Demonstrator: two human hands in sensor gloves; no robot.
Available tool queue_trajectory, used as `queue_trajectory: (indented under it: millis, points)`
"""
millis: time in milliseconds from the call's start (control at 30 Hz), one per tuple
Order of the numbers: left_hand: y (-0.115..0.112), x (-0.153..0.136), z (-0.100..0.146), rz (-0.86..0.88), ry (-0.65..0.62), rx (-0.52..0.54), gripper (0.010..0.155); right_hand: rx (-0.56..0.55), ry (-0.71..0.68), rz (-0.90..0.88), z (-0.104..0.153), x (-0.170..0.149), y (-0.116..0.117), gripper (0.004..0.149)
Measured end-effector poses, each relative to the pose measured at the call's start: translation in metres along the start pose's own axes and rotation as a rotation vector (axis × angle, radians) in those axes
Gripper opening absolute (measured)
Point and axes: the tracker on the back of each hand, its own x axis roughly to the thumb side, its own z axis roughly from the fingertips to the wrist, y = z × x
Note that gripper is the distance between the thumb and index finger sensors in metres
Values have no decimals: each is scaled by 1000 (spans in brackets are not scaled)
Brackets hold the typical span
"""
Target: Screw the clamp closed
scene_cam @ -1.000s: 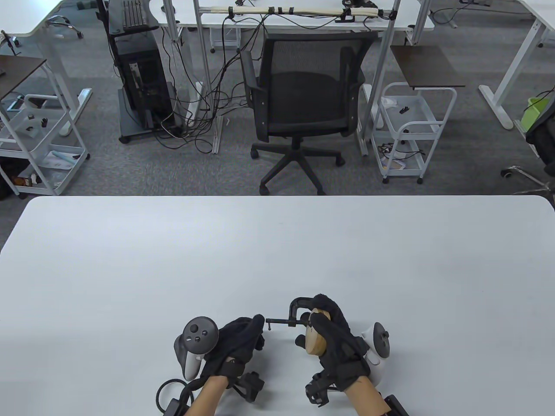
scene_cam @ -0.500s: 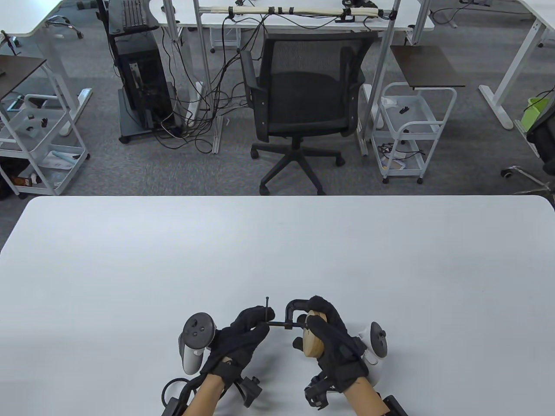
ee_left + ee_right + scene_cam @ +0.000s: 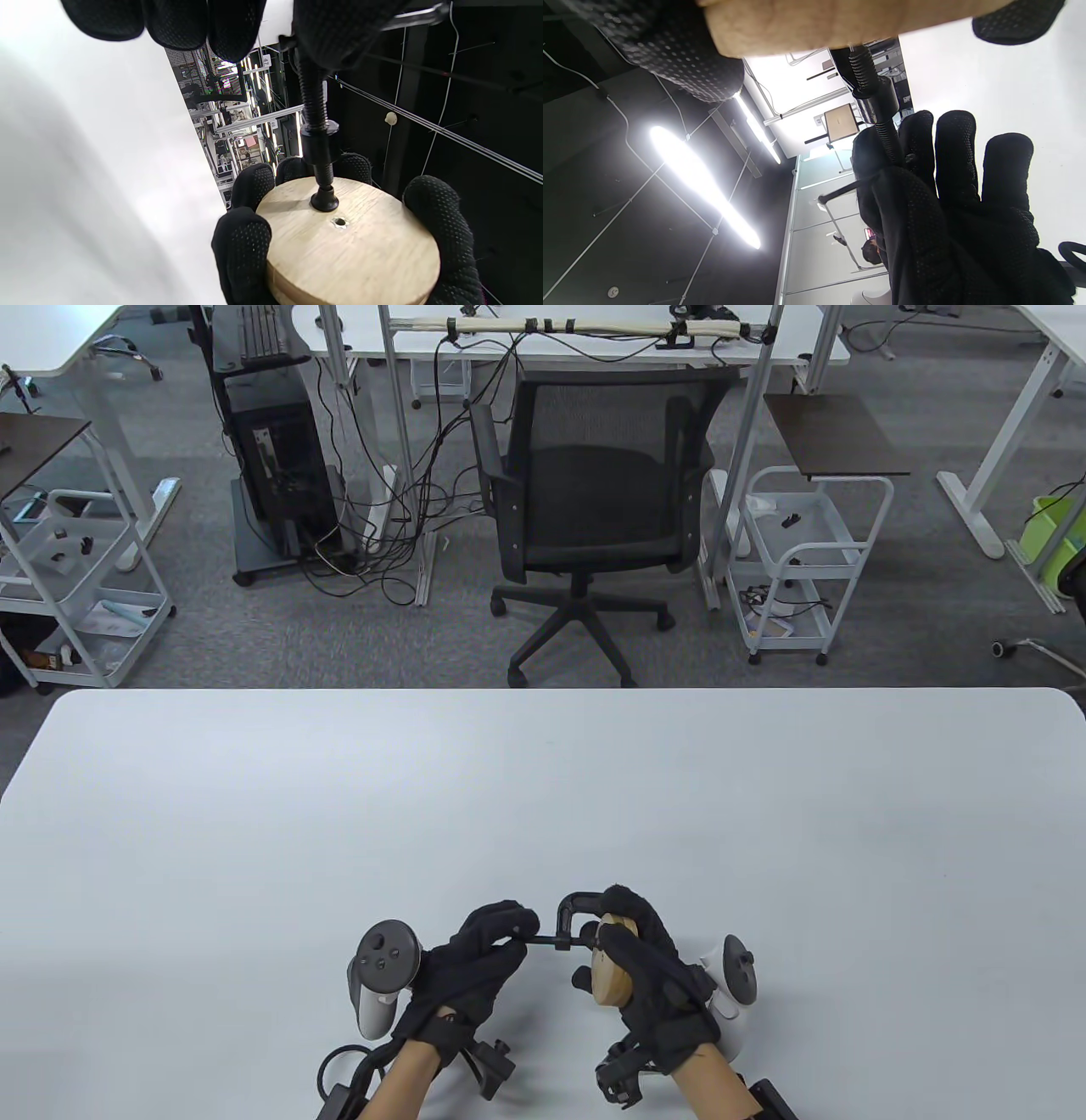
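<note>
1. A small black C-clamp (image 3: 570, 918) is held above the near middle of the white table (image 3: 543, 797), between two hands in black gloves.
2. The clamp's threaded screw (image 3: 314, 123) runs sideways from its frame toward the left hand. In the left wrist view, the screw's round foot (image 3: 324, 202) presses on the flat face of a round wooden disc (image 3: 352, 245), beside a small hole in the wood.
3. The right hand (image 3: 649, 963) grips the wooden disc, fingers wrapped over its rim, with the clamp's curved frame arching over the top of the disc.
4. The left hand (image 3: 475, 967) pinches the outer end of the screw at its thin metal crossbar handle (image 3: 842, 191), fingers closed around it.
5. A tracker (image 3: 380, 976) sits on the back of the left hand, and a white one (image 3: 734, 984) on the right.
6. Beyond the table's far edge stands a black mesh office chair (image 3: 585, 500), with a white wheeled cart (image 3: 802, 560) to its right.
</note>
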Motion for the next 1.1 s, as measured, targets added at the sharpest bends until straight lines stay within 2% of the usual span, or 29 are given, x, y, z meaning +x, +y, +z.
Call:
queue_trajectory:
  millis: [167,267,367,433,567,700,900,1100]
  points:
    - [-1,-8,0,1,78,-43,73,-11,-2,-3,0,0,-2,69]
    - [2,-11,0,-39,126,-7,78,-17,-3,-5,0,0,-1,69]
    - [6,-12,3,-94,173,58,67,-18,-7,-7,-1,0,-2,69]
    - [6,-14,2,-78,196,16,66,-14,2,-12,-1,-1,-2,69]
    - [0,-20,2,69,213,-53,68,22,28,-6,-1,-3,0,69]
    - [0,-19,0,131,179,-79,62,30,28,6,-1,-4,0,69]
    - [6,-2,-1,20,37,-16,48,37,37,5,-1,-5,0,69]
    - [5,5,1,-41,-46,30,45,63,70,-12,-2,-4,0,70]
